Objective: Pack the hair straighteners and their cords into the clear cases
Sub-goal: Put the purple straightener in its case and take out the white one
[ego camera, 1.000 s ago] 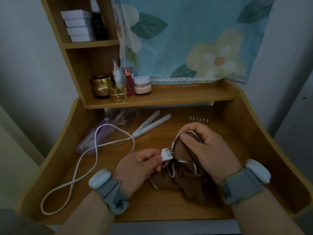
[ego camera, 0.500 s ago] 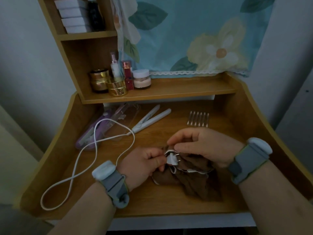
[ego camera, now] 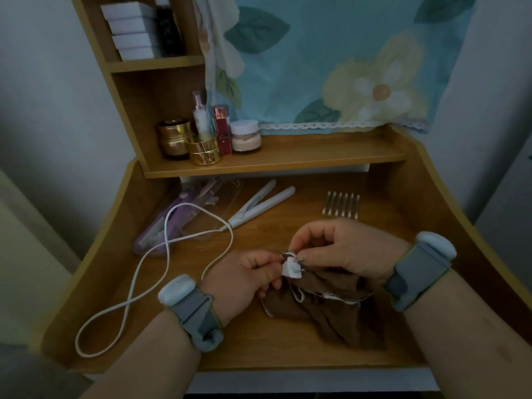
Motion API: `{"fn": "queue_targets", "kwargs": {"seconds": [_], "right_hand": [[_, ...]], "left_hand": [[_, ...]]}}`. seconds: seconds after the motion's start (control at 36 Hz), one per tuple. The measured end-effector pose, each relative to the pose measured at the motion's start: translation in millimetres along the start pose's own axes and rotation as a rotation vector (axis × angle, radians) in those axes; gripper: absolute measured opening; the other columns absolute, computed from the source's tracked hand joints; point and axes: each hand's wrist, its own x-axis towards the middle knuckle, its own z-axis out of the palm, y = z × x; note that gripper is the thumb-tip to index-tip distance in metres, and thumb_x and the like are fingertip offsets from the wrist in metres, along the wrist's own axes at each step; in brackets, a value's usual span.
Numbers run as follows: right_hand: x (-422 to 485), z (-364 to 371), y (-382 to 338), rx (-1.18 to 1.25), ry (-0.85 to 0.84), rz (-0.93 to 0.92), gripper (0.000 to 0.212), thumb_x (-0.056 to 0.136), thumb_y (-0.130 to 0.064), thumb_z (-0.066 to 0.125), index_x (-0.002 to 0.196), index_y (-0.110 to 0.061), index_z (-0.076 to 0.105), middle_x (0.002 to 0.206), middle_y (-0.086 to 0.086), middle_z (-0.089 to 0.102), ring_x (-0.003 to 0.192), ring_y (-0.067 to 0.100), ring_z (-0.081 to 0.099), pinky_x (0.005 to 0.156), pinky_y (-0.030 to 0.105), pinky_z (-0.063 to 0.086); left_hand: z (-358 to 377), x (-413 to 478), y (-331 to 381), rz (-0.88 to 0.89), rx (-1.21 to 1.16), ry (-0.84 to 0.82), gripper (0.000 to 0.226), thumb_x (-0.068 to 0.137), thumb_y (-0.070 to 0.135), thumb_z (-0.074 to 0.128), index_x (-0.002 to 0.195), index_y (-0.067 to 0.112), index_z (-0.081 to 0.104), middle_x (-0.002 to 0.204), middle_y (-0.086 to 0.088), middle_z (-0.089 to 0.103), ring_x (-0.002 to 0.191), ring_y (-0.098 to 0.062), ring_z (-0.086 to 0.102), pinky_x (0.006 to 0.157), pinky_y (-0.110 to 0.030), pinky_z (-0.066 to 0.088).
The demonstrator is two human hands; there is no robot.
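Pinching plug [ego camera: 291,268] with left hand [ego camera: 244,279], right hand [ego camera: 339,249] both | cord [ego camera: 149,254] looks light, floppy | grab plug end, coil

Head view, down onto desk [ego camera: 288,349]

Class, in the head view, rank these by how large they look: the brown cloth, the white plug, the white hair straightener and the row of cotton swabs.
1. brown cloth
2. white hair straightener
3. row of cotton swabs
4. white plug

The cloth lies nearer the camera, which enlarges it.
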Motion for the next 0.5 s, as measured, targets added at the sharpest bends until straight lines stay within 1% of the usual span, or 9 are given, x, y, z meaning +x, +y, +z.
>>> {"fn": "queue_targets", "kwargs": {"seconds": [0.08, 0.17, 0.19, 0.25, 0.31, 0.36, 0.42, 0.5], "right_hand": [[0, 9, 5, 0.052, 0.105, -0.064, 0.015, 0.083, -0.016, 0.067, 0.097, -0.022, 0.069, 0.086, -0.009, 0.071, 0.078, 0.002, 0.066, 0.069, 0.015, 0.052], [2, 23, 13, 0.056, 0.319, -0.138, 0.015, 0.084, -0.019, 0.068, 0.096, -0.028, 0.07, 0.091, -0.014, 0.07, 0.085, -0.001, 0.065, 0.078, 0.02, 0.053], [2, 28, 16, 0.05, 0.388, -0.158, 0.014, 0.084, -0.02, 0.068, 0.095, -0.029, 0.07, 0.092, -0.016, 0.07, 0.086, -0.003, 0.064, 0.079, 0.019, 0.053], [1, 36, 19, 0.018, 0.486, -0.194, 0.013, 0.086, -0.022, 0.066, 0.093, -0.033, 0.07, 0.092, -0.02, 0.069, 0.087, -0.008, 0.062, 0.077, 0.011, 0.049], [0, 40, 19, -0.053, 0.515, -0.216, 0.014, 0.087, -0.026, 0.064, 0.092, -0.039, 0.067, 0.094, -0.024, 0.066, 0.089, -0.013, 0.058, 0.076, 0.004, 0.044], [-1, 42, 18, -0.128, 0.495, -0.216, 0.017, 0.086, -0.03, 0.065, 0.093, -0.045, 0.061, 0.101, -0.026, 0.061, 0.094, -0.016, 0.053, 0.078, 0.001, 0.04], [-1, 44, 18, -0.175, 0.516, -0.207, 0.018, 0.082, -0.033, 0.068, 0.093, -0.045, 0.06, 0.103, -0.025, 0.058, 0.096, -0.015, 0.052, 0.079, 0.002, 0.041], [1, 48, 19, -0.261, 0.625, -0.193, 0.016, 0.079, -0.037, 0.071, 0.092, -0.038, 0.063, 0.098, -0.02, 0.058, 0.092, -0.007, 0.053, 0.078, 0.008, 0.043]], "left_hand": [[0, 2, 0, -0.033, -0.116, 0.065, 0.025, 0.095, 0.014, 0.052, 0.083, 0.025, 0.07, 0.058, 0.012, 0.06, 0.054, -0.001, 0.048, 0.054, -0.015, 0.044], [1, 4, 2, -0.068, -0.189, 0.127, 0.024, 0.096, 0.013, 0.051, 0.083, 0.022, 0.069, 0.057, 0.01, 0.059, 0.05, 0.0, 0.048, 0.051, -0.014, 0.043], [2, 5, 2, -0.075, -0.195, 0.147, 0.023, 0.095, 0.014, 0.051, 0.083, 0.021, 0.07, 0.057, 0.01, 0.059, 0.05, -0.001, 0.047, 0.05, -0.014, 0.043], [5, 6, 1, -0.091, -0.205, 0.184, 0.023, 0.095, 0.015, 0.052, 0.082, 0.021, 0.07, 0.055, 0.011, 0.058, 0.05, -0.001, 0.047, 0.049, -0.014, 0.043], [6, 8, 1, -0.122, -0.232, 0.218, 0.023, 0.095, 0.015, 0.052, 0.081, 0.02, 0.07, 0.053, 0.011, 0.058, 0.049, -0.002, 0.047, 0.049, -0.015, 0.044], [6, 10, 1, -0.144, -0.254, 0.244, 0.023, 0.096, 0.015, 0.052, 0.081, 0.019, 0.069, 0.051, 0.011, 0.058, 0.047, -0.002, 0.047, 0.049, -0.015, 0.044], [8, 11, 3, -0.153, -0.262, 0.263, 0.023, 0.095, 0.015, 0.053, 0.081, 0.019, 0.069, 0.051, 0.011, 0.058, 0.047, -0.001, 0.047, 0.048, -0.014, 0.045], [10, 11, 2, -0.145, -0.226, 0.287, 0.023, 0.094, 0.016, 0.055, 0.078, 0.021, 0.07, 0.053, 0.01, 0.059, 0.047, -0.001, 0.048, 0.048, -0.013, 0.045]]}}
